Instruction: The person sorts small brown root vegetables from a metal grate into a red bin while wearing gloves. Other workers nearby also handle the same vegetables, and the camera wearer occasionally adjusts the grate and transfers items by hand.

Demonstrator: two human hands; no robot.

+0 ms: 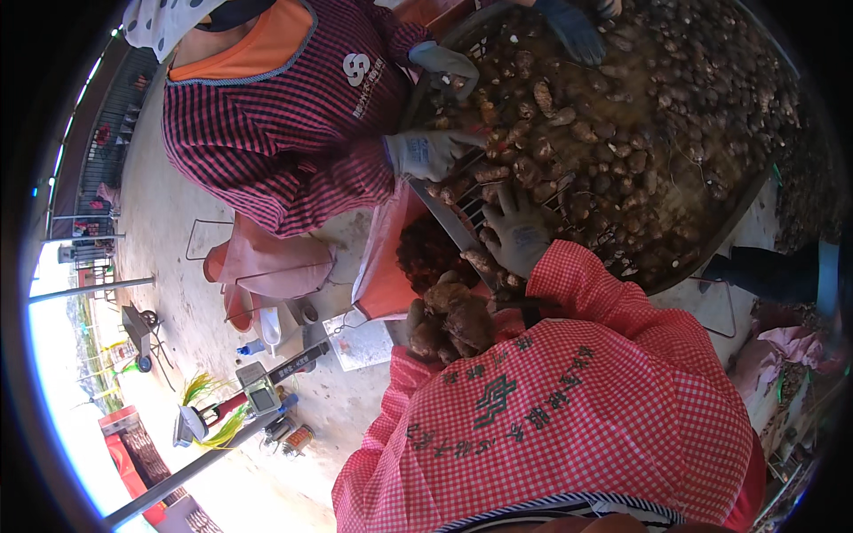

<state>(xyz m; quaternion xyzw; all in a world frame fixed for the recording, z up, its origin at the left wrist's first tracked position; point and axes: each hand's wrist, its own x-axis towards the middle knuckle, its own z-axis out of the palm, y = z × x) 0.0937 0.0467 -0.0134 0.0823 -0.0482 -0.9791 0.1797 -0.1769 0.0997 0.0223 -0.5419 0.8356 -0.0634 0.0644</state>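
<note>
My right hand (pixel 518 230), in a grey work glove, lies with fingers spread over the slatted edge of a large dark tub (pixel 453 230). Brown tubers (pixel 526 170) surround it, and a few lie beneath the palm and by the wrist. At my left cuff is a clump of large brown tubers (pixel 460 316), close to my chest. My left hand (pixel 418 326) seems to hold them; they hide most of it. Just beyond the clump, an open pink sack (pixel 383 266) contains dark reddish pieces (pixel 433 253).
Across the sack, a co-worker's gloved hands (pixel 426 153) handle tubers at the same edge. Another person's blue glove (pixel 573 30) reaches in from the far side. To the left stand a platform scale (pixel 360 340) with its display (pixel 260 393), a pink sack (pixel 280 260) and a wheelbarrow (pixel 138 333).
</note>
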